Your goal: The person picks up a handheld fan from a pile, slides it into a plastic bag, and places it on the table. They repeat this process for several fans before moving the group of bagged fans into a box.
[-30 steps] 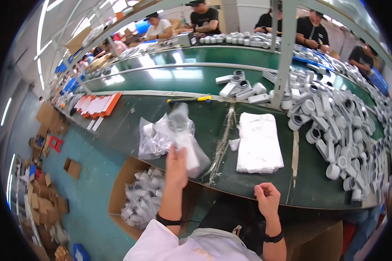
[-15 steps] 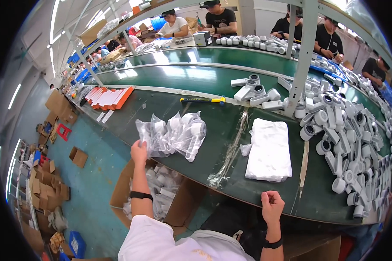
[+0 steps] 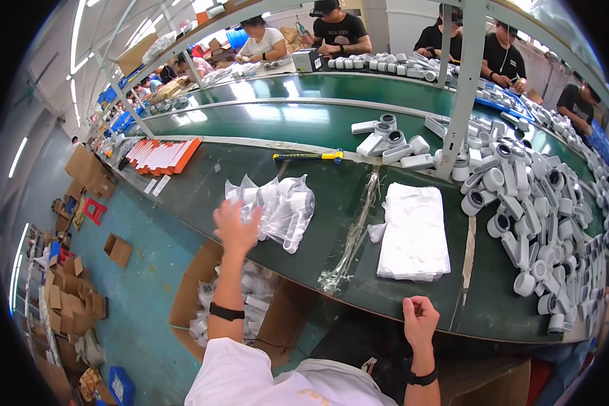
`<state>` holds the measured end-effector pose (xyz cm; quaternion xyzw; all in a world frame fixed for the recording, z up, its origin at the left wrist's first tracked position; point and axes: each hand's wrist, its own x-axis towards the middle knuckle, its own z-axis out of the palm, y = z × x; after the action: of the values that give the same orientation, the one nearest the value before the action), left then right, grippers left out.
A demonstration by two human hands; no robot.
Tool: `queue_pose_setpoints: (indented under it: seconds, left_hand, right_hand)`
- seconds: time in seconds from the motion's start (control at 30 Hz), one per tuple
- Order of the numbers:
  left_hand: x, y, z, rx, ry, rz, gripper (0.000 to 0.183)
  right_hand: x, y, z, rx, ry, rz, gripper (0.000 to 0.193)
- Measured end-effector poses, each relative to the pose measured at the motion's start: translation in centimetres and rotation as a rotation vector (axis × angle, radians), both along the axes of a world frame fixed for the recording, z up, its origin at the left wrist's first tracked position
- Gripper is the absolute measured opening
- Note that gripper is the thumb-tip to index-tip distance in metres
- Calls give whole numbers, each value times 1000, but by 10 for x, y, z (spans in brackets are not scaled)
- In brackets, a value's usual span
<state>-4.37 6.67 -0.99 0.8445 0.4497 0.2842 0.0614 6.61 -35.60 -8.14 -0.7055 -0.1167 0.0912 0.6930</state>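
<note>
My left hand (image 3: 237, 229) is open, its fingers spread, at the left side of a group of clear plastic bags (image 3: 293, 213) with white-grey plastic parts in them. The hand hides part of the bags, so I cannot tell whether it touches them. At the table's front edge, my right hand (image 3: 420, 317) is closed in a loose fist with nothing visible in it. Just beyond it lies a stack of flat white plastic bags (image 3: 414, 233).
A cardboard box (image 3: 186, 298) with bagged parts stands below the table edge. A yellow-black hammer (image 3: 309, 156) lies near the back ledge. Loose grey-white parts (image 3: 521, 210) pile up at right, beside a metal post (image 3: 463, 95). Orange-white cartons (image 3: 162, 155) lie at left. Co-workers sit beyond the green conveyor (image 3: 250, 118).
My left hand has moved right from the outer edge of the bagged parts, and its fingers have spread. The group's left edge now sits farther right. My right hand stays put.
</note>
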Motion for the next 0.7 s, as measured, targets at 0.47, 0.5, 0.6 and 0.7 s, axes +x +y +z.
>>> queue_pose_setpoints:
  seconds: [0.47,0.5,0.6,0.7]
  left_hand:
    - [38,-28,17,-205,560,-42,74]
    - [36,-22,18,-247,572,-63,76]
    - [32,-2,15,-313,587,-81,76]
    - [26,13,10,-324,528,-160,74]
  right_hand:
    - [-1,-2,0,-5,-20,3,9]
    - [-1,-1,2,-14,-24,-3,10]
    - [-3,2,6,-23,-23,-7,10]
    - [-3,2,5,-34,-27,-15,11]
